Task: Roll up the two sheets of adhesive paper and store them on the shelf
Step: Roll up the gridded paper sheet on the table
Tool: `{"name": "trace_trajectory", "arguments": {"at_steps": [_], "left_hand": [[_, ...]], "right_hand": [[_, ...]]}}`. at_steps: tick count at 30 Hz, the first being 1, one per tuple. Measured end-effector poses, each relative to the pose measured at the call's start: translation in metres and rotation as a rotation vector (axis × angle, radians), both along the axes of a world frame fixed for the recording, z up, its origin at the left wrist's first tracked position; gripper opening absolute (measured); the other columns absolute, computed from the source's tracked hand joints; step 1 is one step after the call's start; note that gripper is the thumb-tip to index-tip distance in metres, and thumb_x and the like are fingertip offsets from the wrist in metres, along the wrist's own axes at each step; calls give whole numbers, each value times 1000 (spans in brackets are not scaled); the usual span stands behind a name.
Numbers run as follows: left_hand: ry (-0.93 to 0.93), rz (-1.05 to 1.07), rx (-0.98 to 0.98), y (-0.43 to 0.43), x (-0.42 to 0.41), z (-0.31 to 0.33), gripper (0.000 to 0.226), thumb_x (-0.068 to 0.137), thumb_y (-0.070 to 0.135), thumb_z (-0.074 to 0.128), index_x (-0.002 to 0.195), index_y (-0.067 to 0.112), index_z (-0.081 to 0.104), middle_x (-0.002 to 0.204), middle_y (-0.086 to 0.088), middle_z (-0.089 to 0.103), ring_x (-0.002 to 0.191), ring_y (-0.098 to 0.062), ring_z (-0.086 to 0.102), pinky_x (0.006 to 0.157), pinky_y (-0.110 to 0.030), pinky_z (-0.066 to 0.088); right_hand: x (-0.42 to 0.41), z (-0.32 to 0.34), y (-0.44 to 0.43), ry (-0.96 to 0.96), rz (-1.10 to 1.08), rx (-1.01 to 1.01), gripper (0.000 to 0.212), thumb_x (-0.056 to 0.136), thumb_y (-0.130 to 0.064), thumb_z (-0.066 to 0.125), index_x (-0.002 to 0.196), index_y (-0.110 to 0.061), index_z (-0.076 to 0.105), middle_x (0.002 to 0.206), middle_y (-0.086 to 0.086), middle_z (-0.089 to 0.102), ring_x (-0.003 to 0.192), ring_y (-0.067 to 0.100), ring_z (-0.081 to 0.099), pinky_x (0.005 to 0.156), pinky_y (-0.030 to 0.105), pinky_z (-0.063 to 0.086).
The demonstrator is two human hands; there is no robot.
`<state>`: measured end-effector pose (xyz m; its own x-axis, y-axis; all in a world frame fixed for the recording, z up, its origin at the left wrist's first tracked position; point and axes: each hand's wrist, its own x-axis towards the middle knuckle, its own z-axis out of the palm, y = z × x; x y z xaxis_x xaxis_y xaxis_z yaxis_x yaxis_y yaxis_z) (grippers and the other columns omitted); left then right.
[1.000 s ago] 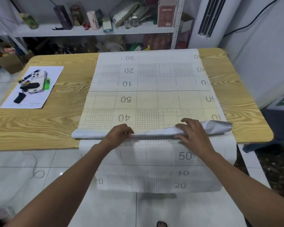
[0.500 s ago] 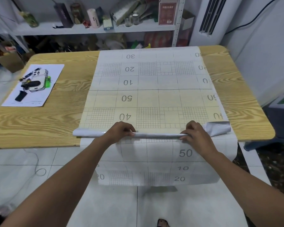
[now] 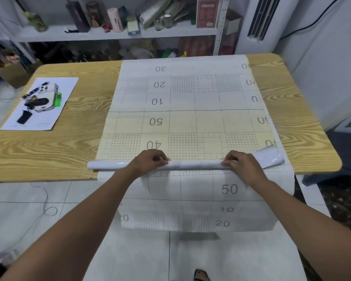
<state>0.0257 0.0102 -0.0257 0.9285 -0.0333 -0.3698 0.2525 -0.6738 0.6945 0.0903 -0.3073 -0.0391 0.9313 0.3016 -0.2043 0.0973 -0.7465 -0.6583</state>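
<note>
A sheet of adhesive paper (image 3: 190, 98) with a printed grid and numbers lies flat across the wooden table (image 3: 49, 147). Its near end is curled into a thin glossy white roll (image 3: 195, 164) along the table's front edge. My left hand (image 3: 148, 162) grips the roll left of centre, fingers curled over it. My right hand (image 3: 241, 165) grips it right of centre; the roll's right end flares loose. A second gridded sheet (image 3: 190, 199) hangs from under the roll over the table's front edge. The white shelf (image 3: 109, 34) stands behind the table.
A white sheet of paper (image 3: 65, 88) at the table's left carries a phone (image 3: 49, 94) and small dark items. The shelf holds several bottles, boxes and jars. A white air conditioner (image 3: 257, 21) stands at the back right. A cable lies on the tiled floor at the left.
My right hand drew in from lying flat over the roll to gripping it. The roll grew tighter and thinner between my hands. The left hand stayed in place.
</note>
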Motion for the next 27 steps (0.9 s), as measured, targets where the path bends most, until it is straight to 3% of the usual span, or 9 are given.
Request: {"name": "trace_trajectory", "arguments": {"at_steps": [4, 8, 15, 20, 23, 27], "left_hand": [[-92, -37, 191, -1, -8, -4, 26, 81, 44, 62, 102, 31, 56, 95, 13, 55, 87, -8, 52, 72, -26, 43], [-164, -226, 351, 0, -9, -7, 49, 78, 43, 68, 120, 29, 47, 109, 10, 52, 99, -11, 48, 78, -29, 43], [-202, -246, 357, 2, -5, -14, 35, 86, 29, 62, 119, 28, 51, 106, 6, 56, 91, -10, 47, 70, -27, 41], [-176, -281, 328, 5, 0, -14, 36, 86, 26, 62, 122, 28, 55, 102, 6, 56, 90, -9, 48, 73, -25, 38], [-165, -284, 321, 5, 2, -13, 36, 86, 29, 62, 122, 31, 56, 91, 10, 49, 87, -11, 49, 72, -28, 41], [-174, -289, 303, 4, 2, -11, 35, 85, 35, 63, 119, 33, 57, 88, 8, 50, 84, -12, 48, 74, -33, 45]], "right_hand": [[3, -1, 0, 30, 1, -2, 12, 83, -31, 66, 76, -21, 63, 79, 2, 67, 78, 18, 58, 68, 34, 45], [7, 2, 2, 34, -3, -30, 13, 84, -35, 64, 76, -25, 64, 75, 2, 65, 74, 16, 57, 59, 30, 39], [11, 9, 6, 6, 42, -140, 16, 86, -39, 61, 76, -27, 65, 74, -6, 62, 74, 15, 55, 55, 25, 34], [14, 7, 3, -81, 111, -251, 25, 86, -47, 58, 75, -25, 61, 71, -13, 57, 75, 12, 52, 53, 24, 29], [15, 2, -8, -194, 93, -342, 40, 79, -63, 54, 74, -24, 58, 75, -6, 58, 77, 15, 50, 60, 29, 33], [14, 0, -21, -283, 101, -484, 52, 79, -68, 47, 82, -17, 60, 81, -5, 51, 80, 15, 41, 69, 31, 31]]}}
